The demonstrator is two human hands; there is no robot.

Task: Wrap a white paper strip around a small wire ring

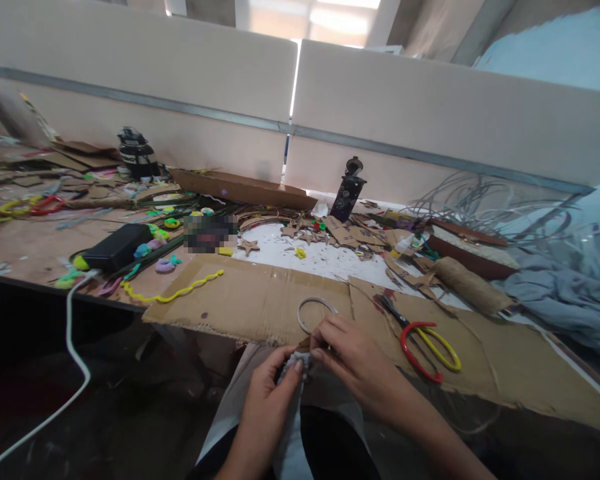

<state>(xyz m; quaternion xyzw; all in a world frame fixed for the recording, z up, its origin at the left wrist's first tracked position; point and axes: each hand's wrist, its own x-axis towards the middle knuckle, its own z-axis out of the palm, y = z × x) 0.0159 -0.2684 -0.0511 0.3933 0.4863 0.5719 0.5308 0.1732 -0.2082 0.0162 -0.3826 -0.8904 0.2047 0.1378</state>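
Note:
Low in the head view, above my lap, my left hand is closed around a small grey, bumpy, woven-looking piece, the thumb pressed on its top. A narrow brown bit shows at its upper edge. My right hand sits close beside it, fingers pinched together; what they hold is hidden. Just past the right fingertips, over the cardboard sheet, lies a thin grey loop, partly behind the fingers. Red-and-yellow-handled scissors lie to the right of my right hand.
A yellow fuzzy strand and a black box with a white cable lie left. Cardboard scraps and stars, a dark bottle, a brown roll and tangled grey strips lie farther back.

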